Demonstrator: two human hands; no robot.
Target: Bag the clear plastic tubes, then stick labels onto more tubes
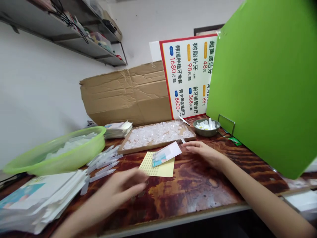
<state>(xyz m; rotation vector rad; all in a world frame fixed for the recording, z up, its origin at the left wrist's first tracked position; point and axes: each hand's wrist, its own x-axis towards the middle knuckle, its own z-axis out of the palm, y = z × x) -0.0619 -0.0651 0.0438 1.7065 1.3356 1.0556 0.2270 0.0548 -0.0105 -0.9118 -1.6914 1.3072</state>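
My left hand (127,185), slightly blurred, is over the near left of the table with its thumb and fingers apart and nothing seen in them. It is close to the lower left corner of a yellow sheet of small round stickers (163,169). A white and blue printed card (169,153) lies slanted over that sheet. My right hand (204,151) is just right of the card, fingers closed at the tips on a small whitish strip (183,141). The strip's lower end is hidden by the fingers.
A shallow cardboard tray (158,144) of small clear pieces stands behind. Left are a green basin (99,142), loose clear tubes (105,170) and a card stack (47,195). A grey bowl (206,132) of white strips sits right, beside a tall green board (260,82).
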